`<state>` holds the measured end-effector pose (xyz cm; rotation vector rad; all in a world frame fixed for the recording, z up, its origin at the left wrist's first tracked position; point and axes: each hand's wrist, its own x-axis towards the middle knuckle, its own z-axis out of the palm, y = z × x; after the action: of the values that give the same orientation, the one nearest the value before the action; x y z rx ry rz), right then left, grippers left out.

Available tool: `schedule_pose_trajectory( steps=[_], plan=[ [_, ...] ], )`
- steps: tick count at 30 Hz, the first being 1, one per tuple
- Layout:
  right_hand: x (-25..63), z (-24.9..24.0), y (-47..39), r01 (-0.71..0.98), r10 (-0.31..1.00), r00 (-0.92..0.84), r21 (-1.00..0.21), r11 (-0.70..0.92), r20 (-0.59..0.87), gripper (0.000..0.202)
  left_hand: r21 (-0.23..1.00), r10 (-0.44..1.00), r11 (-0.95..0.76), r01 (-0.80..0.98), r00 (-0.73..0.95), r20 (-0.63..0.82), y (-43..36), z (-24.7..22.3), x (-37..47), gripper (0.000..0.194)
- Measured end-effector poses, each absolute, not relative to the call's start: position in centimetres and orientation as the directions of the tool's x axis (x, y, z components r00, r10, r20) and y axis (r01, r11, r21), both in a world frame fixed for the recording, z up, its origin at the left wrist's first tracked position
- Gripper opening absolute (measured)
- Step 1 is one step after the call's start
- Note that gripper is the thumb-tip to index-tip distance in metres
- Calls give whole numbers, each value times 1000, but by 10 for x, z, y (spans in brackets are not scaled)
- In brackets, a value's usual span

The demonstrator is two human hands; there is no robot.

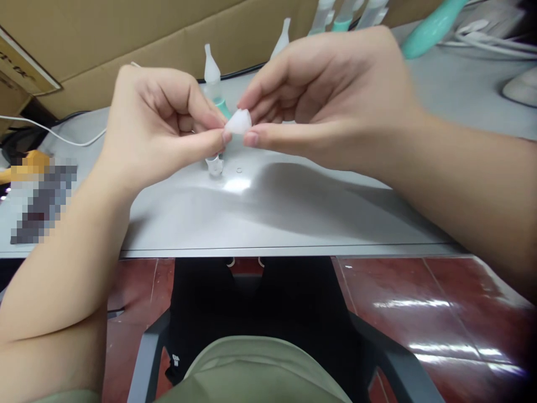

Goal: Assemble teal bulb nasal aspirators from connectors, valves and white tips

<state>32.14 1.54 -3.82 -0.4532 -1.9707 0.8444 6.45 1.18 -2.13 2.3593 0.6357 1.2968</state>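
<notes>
Between my two hands is a small translucent white cone-shaped piece (239,122), its narrow end toward the left. My left hand (168,120) pinches that narrow end between thumb and finger. On the other side, my right hand (331,101) has its thumb and fingertips at the wide end, with the fingers curled. Just behind the left fingertips stands a white-tipped bottle (212,67) with a teal part, partly hidden. A small white fitting (215,165) lies on the grey table (251,224) below the left fingertips, and a tiny clear ring (239,170) is beside it.
Behind my right hand are another white tip (282,39) and several clear bottles (344,17). A teal object (434,31) and white cables (490,42) lie at the back right. Cardboard (146,33) lines the rear. A yellow object (33,162) is at the left.
</notes>
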Motion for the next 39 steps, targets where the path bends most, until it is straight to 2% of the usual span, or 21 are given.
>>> schedule_pose_trajectory(
  steps=[5,8,14,17,21,24,33,36,39],
  plan=[
    [318,-38,13,76,547,-458,-583,809,701,19,555,611,-781,287,535,583,7,-20,62,25],
    [319,-37,10,132,541,-457,-547,826,706,20,546,602,-790,280,520,606,8,-22,61,31],
    [320,-37,12,207,545,-416,-508,836,728,17,474,555,-828,300,558,616,14,-25,58,20],
    [319,-38,15,215,555,-398,-513,831,731,14,464,569,-821,333,548,613,12,-24,59,17],
    [319,-39,16,201,572,-393,-540,818,720,12,523,638,-769,368,485,598,2,-22,66,18],
    [318,-39,16,163,563,-392,-547,821,727,11,495,620,-785,373,479,622,-5,-20,69,17],
    [318,-38,19,122,585,-431,-598,792,687,11,431,683,-723,540,465,564,-10,-16,69,16],
    [317,-38,18,113,614,-423,-634,765,666,16,447,688,-721,530,462,561,-11,-17,69,15],
    [315,-38,16,89,618,-397,-641,762,679,12,479,700,-711,514,454,551,-13,-17,70,13]
  ],
)
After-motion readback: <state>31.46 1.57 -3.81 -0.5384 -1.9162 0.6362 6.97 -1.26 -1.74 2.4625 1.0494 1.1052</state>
